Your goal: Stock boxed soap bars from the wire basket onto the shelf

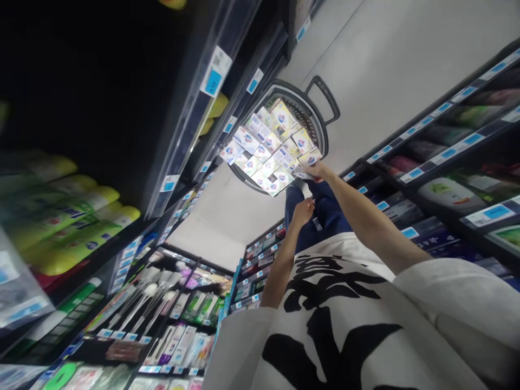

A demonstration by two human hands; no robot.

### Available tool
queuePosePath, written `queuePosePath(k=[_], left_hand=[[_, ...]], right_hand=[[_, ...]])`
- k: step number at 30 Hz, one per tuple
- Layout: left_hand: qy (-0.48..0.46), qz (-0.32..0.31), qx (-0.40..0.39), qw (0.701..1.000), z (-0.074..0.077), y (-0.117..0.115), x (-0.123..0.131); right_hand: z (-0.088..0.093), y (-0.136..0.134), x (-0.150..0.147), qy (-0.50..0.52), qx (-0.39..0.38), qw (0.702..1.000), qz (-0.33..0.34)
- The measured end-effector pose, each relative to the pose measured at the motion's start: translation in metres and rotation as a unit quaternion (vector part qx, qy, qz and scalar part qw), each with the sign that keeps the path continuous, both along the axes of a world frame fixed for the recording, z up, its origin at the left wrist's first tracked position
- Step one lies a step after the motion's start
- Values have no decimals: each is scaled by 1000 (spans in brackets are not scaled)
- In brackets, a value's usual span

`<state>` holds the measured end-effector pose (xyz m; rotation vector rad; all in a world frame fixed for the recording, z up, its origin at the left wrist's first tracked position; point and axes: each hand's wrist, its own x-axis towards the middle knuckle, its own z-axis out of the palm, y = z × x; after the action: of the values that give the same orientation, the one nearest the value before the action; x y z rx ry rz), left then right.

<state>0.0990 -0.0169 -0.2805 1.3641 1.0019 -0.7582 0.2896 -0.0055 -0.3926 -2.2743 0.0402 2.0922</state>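
A dark grey plastic basket with a loop handle stands on the floor ahead, heaped with small white and yellow soap boxes. At its near right edge my right hand is closed on a soap box, whose pale side shows by the fingers. My left hand hangs lower, in front of the blue trousers, apart from the basket. Its fingers are curled together; a tiny white spot shows at the fingertips, too small to make out.
Dark shelves with price tags run along the left, holding yellow-green packs. More shelves with packaged goods line the right side. Brushes hang on a rack at the lower left. Grey floor lies beyond the basket.
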Motion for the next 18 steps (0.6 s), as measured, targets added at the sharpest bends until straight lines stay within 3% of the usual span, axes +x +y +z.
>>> queuePosePath(k=[4,8,14,18], left_hand=[[-31,-7,13,999,14,-9,7],[-29,-22,30,999,28,-12,-11],[6,1,71,997,65,0,-73],[19,56,118,991,94,13,-123]], right_hand=[[33,-25,6,7,-4,997,73],[66,-51,9,15,-10,997,79],[138,-61,-3,-1,-10,998,58],[193,-49,-22,-28,83,995,38]])
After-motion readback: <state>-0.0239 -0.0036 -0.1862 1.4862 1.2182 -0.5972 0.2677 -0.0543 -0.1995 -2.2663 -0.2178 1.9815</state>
